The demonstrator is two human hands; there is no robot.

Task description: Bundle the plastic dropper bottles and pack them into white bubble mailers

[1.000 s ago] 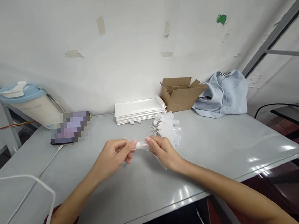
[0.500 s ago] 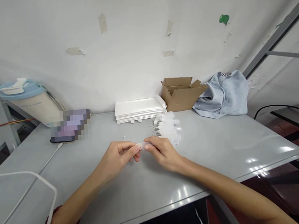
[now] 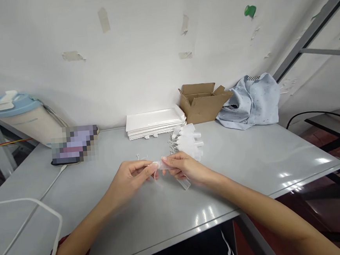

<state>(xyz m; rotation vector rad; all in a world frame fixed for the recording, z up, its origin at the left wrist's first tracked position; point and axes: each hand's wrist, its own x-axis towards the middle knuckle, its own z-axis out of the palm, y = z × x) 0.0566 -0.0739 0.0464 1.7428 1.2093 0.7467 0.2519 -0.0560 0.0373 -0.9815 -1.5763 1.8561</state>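
Pinching 1 small translucent plastic piece (image 3: 162,165) between them, the left hand (image 3: 135,177) and right hand (image 3: 186,167) meet over a glossy grey tabletop (image 3: 240,169). Beyond the grip, rightward, lies a heap of translucent parts (image 3: 185,142); farther back, an open cardboard box (image 3: 205,109) stands near a tape-marked white wall (image 3: 141,67). Left of the grip lies a smartphone (image 3: 74,146).
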